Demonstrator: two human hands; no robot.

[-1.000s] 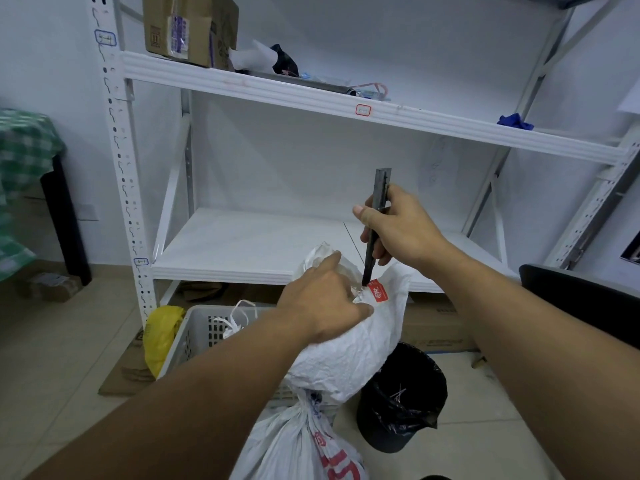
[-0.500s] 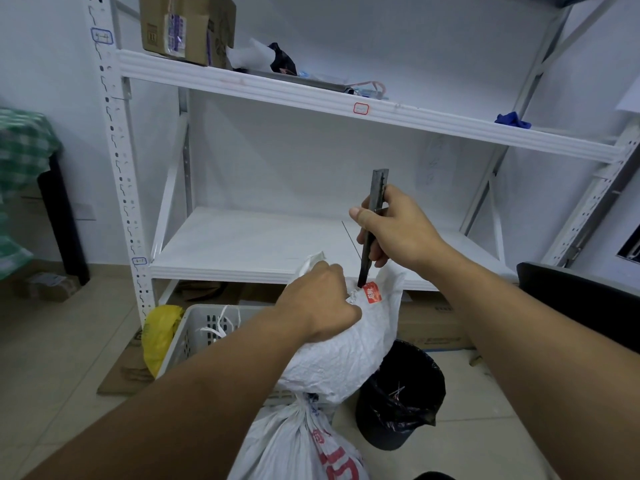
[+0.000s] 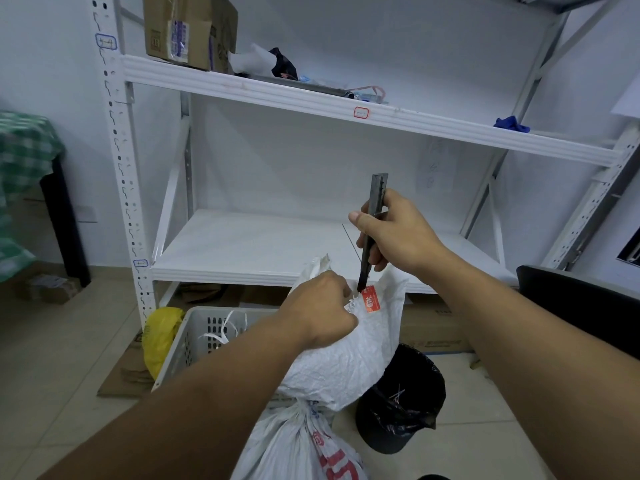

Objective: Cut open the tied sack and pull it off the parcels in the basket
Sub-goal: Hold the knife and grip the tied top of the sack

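A white woven sack (image 3: 349, 362) stands in a grey slatted basket (image 3: 194, 337) on the floor. My left hand (image 3: 320, 315) grips the bunched neck of the sack near its top. My right hand (image 3: 393, 233) holds a dark utility knife (image 3: 372, 230) upright, blade down. The blade tip touches the sack's neck beside a small red tag (image 3: 370, 302). The parcels inside are hidden by the sack.
A second tied white sack with red print (image 3: 304, 448) lies in front. A black lined bin (image 3: 401, 400) stands to the right, a yellow bag (image 3: 159, 337) to the left. White metal shelving (image 3: 263, 247) rises behind. A dark chair back (image 3: 581, 306) is at the right.
The sack's neck and my left hand have sunk slightly. The knife tip stays at the red tag and my right hand has barely moved.
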